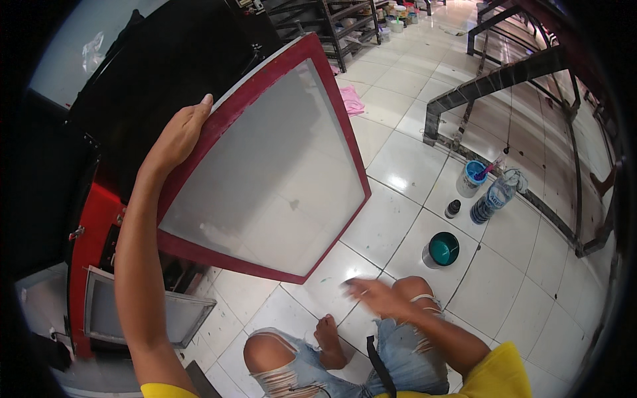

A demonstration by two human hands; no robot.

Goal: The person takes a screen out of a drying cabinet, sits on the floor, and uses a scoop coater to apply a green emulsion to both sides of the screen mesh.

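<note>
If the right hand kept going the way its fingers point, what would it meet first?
The right hand, blurred, fingers pointing left, would probably meet the lower corner of the red-framed mesh screen held by the left hand; depth is unclear, so it might pass underneath.

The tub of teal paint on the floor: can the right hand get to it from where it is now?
Probably yes. The right hand hovers open above the knee, and only bare tile lies between it and the tub of teal paint. The red-framed screen, held by the left hand, is off to the side.

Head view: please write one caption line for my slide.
Left hand holds up a red-framed mesh screen; right hand hovers open above the knee.
</note>
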